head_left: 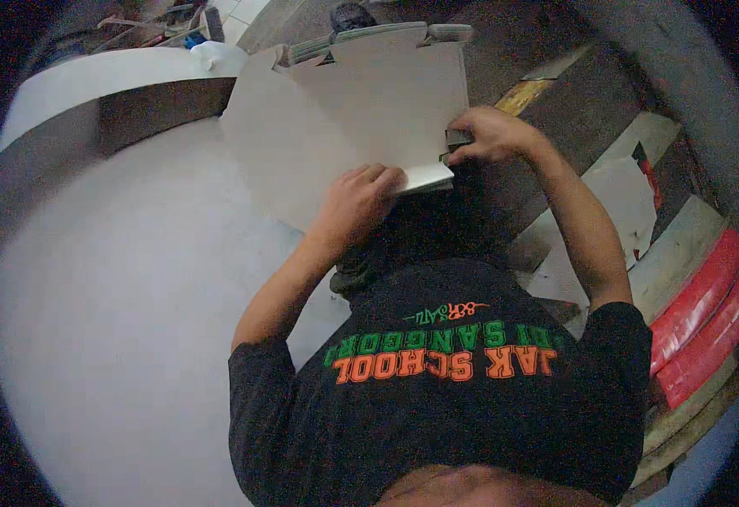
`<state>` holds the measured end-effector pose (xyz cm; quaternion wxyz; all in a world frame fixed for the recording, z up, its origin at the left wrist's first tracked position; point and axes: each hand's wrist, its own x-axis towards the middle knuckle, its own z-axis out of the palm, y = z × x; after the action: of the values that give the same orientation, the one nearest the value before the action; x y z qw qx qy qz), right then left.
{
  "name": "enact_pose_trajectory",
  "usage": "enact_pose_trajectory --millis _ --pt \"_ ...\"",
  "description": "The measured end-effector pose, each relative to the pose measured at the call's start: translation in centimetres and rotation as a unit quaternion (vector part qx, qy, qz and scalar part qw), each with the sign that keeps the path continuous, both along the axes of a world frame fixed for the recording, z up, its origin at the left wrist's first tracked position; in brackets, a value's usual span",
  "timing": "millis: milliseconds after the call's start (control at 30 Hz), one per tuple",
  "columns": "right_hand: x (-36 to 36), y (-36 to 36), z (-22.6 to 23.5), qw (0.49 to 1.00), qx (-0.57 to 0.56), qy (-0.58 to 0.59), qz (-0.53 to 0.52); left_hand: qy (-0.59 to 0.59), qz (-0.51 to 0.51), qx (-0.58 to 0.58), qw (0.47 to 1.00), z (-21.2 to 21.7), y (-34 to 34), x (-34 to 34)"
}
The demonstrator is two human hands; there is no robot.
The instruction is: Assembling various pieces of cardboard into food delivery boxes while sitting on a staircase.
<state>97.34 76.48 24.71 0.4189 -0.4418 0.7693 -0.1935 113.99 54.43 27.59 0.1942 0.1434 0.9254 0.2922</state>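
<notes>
A stack of pale die-cut cardboard sheets (361, 101) lies in front of me, with notches and tabs along its far edge. Its near edge turns up in a bright folded flap (424, 178). My left hand (361, 198) rests on this near edge, its fingers curled over the flap. At the stack's right side, my right hand (500, 135) is closed in a pinch near the corner. Between its thumb and fingers a small dark patch shows; I cannot tell what it is. The hand partly hides that corner.
To the left spreads a large white surface (108, 321), with a curved white panel (124, 76) behind it. Red glossy packages (703, 317) and loose pale sheets (597, 220) lie on the right. A yellow strip (526, 95) marks the dark floor. Assorted clutter (154, 29) sits far left.
</notes>
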Motion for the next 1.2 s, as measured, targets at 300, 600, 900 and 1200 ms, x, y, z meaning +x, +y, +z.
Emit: enact_pose_trajectory --millis 300,600,900,1200 --pt "0.4 1.1 0.7 0.990 -0.087 -0.076 -0.082 0.119 0.071 -0.082 0.987 -1.1 -4.0 3.8" --pt "1.4 1.5 2.2 0.982 -0.079 -0.168 -0.021 0.158 -0.013 -0.062 0.985 -1.5 -5.8 4.6" --pt "1.8 0.6 0.9 0.989 0.029 -0.142 0.011 -0.144 -0.004 -0.087 0.986 1.1 -5.5 -2.2" --pt "0.5 -0.2 0.7 0.974 0.138 -0.169 0.067 0.004 0.245 -0.097 0.965 1.3 -4.3 -3.5"
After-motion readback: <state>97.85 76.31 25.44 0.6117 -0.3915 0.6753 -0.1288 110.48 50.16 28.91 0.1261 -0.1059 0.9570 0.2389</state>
